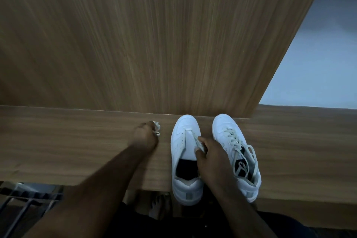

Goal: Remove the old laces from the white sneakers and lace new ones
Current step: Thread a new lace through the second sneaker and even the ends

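Head view: left hand [144, 134] bunches a lace [156, 128], right hand [209, 152] pinches another at the left sneaker [186, 158] — best threaded flat, ends even.

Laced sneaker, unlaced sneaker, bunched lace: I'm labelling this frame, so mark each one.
laced sneaker [222, 128]: head view, on its toe cap.
unlaced sneaker [185, 124]: head view, on its toe cap.
bunched lace [157, 128]: head view, loops beside the left hand's fingers.

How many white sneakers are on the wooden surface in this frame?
2. The unlaced sneaker stands left of the laced sneaker; both are side by side on the wooden ledge, toes toward the back panel. None appears hidden.
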Demonstrator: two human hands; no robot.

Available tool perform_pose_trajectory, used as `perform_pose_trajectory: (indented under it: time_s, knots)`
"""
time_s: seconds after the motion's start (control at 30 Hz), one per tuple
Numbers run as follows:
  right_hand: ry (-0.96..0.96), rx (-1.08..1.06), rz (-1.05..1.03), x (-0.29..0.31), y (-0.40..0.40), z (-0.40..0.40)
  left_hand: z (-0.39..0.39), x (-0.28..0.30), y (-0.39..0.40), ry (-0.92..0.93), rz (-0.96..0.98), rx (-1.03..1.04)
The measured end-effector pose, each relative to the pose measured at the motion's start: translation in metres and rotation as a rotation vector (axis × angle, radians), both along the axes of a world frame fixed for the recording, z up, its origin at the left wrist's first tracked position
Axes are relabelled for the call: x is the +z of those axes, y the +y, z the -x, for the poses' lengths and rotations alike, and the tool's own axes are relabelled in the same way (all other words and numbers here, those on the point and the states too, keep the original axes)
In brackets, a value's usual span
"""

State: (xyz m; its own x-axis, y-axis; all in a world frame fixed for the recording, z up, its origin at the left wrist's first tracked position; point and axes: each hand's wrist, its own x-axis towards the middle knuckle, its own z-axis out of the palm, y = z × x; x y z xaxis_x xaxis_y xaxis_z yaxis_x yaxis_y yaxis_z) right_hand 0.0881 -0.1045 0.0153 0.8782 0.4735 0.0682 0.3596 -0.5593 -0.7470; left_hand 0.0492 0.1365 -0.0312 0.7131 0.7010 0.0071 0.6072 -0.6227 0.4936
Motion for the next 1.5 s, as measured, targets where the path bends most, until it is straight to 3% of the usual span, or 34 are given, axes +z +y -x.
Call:
perform_pose_trajectory:
  time_s: [0.13, 0.23, 0.33, 0.47, 0.67, 0.77, 1.07, 1.2, 1.27, 1.4, 1.5]
  knots:
    - [0.048, -0.036, -0.134, 0.004, -0.003, 0.007, 0.018, 0.024, -0.032, -0.280, 0.355, 0.042]
    - [0.097, -0.020, -0.278, 0.014, -0.009, 0.015, 0.041, 0.054, -0.062, -0.445, 0.572, -0.079]
    - [0.261, 0.145, -0.348, 0.023, -0.007, 0.029, 0.066, 0.079, -0.091, -0.514, 0.780, -0.195]
    - [0.413, 0.237, -0.397, 0.036, -0.006, 0.048, 0.087, 0.098, -0.105, -0.553, 0.902, -0.162]
    - [0.741, -0.070, -0.717, 0.073, -0.024, 0.050, 0.101, 0.118, -0.097, -0.530, 0.891, -0.171]
    - [0.809, -0.170, -0.822, 0.086, -0.035, 0.041, 0.109, 0.124, -0.090, -0.537, 0.874, -0.151]
    - [0.759, -0.406, -0.904, 0.105, -0.054, 0.015, 0.120, 0.116, -0.063, -0.796, 1.029, 0.167]
    - [0.732, -0.303, -0.870, 0.111, -0.053, 0.015, 0.120, 0.108, -0.058, -0.840, 1.011, 0.191]
    - [0.721, -0.237, -0.844, 0.115, -0.051, 0.020, 0.120, 0.109, -0.061, -0.772, 0.913, 0.216]
    - [0.613, -0.123, -0.718, 0.122, -0.036, 0.033, 0.121, 0.124, -0.082, -0.517, 0.569, 0.012]
    - [0.528, -0.009, -0.601, 0.121, -0.021, 0.047, 0.116, 0.130, -0.102, -0.534, 0.621, -0.316]
